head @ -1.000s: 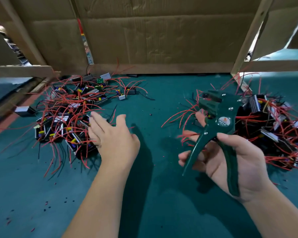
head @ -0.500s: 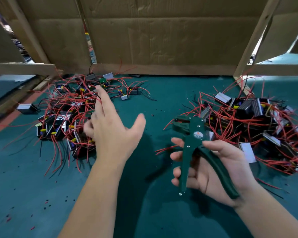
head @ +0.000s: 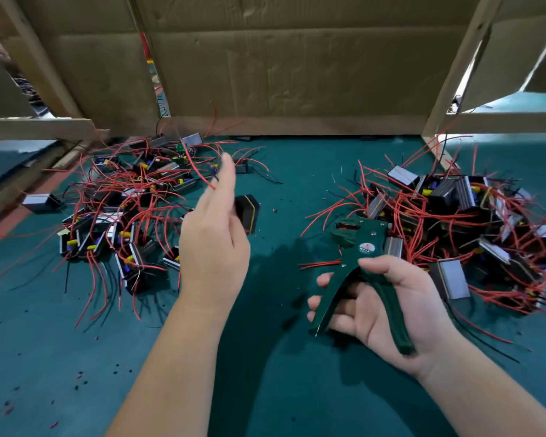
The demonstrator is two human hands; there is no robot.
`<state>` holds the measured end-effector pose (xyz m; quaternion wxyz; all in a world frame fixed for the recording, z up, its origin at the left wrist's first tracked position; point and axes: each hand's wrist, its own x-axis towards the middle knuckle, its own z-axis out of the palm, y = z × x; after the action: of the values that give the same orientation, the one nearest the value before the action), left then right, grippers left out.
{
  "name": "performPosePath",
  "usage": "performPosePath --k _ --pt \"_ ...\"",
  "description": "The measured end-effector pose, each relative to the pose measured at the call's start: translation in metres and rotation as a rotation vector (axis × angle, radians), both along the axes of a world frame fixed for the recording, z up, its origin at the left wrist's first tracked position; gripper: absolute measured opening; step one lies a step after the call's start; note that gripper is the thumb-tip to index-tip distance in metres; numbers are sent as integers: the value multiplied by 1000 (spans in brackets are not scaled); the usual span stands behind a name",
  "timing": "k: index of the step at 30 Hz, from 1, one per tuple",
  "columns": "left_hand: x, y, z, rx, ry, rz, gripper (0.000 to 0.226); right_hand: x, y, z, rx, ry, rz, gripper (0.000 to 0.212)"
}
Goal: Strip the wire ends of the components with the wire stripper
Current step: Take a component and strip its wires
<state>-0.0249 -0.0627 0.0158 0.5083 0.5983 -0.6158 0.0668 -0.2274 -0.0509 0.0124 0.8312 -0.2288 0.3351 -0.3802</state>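
Green surface [head: 297,389], cardboard walls [head: 297,58] behind; red-wired parts heaped in a left pile [head: 123,209] and a right pile [head: 470,222]. Right hand [head: 388,310] grips the wire stripper [head: 356,247]: thumb over one handle, fingers [head: 320,302] curled round the other, handles spread. Left hand [head: 215,244] raised edge-on, fingers straight; a black component [head: 249,212] shows just behind it, blurred. Held or not, cannot tell.
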Motion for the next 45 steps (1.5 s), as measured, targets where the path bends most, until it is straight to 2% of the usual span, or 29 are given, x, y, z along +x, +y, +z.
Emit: performPosePath --k 3,6,8,9,10,13,16,18,22,26,29,31,36,38,40,45 --pt "-7 2 -2 73 -30 6 70 -3 2 1 -13 -16 20 36" --pt "-8 1 -2 179 -46 2 98 -4 3 3 -44 -37 49 35" --pt "-8 2 -1 206 -76 -18 114 -3 5 3 -76 -76 68 41" --pt "-9 3 0 202 -87 -59 114 -2 6 4 -101 -100 72 49" --pt "-12 4 2 189 -93 -118 108 -1 6 4 -126 -126 65 59" --pt "-20 4 1 126 -65 -312 69 -1 6 5 -191 -168 20 85" --pt "-27 6 0 80 19 -452 44 -5 4 9 -243 -186 12 88" --pt "-33 10 0 124 172 -483 34 -7 2 10 -259 -181 10 89" --pt "-40 11 0 220 537 -583 48 -9 2 11 -257 -152 21 89" --pt "-36 9 7 340 783 -610 20 -9 4 11 -228 -145 88 84" --pt "-37 8 10 351 916 -555 11 -6 5 10 -218 -117 137 85" --pt "-36 7 11 340 977 -525 13 -6 5 9 -215 -103 159 81" --pt "-33 6 14 321 970 -610 40 -6 6 8 -209 -101 201 77" --pt "-34 5 14 340 1031 -649 48 -7 5 7 -211 -97 210 77" --pt "-36 4 14 360 1092 -644 44 -6 5 7 -214 -97 214 76" --pt "-40 6 14 359 1101 -581 20 -6 5 8 -208 -102 213 76"
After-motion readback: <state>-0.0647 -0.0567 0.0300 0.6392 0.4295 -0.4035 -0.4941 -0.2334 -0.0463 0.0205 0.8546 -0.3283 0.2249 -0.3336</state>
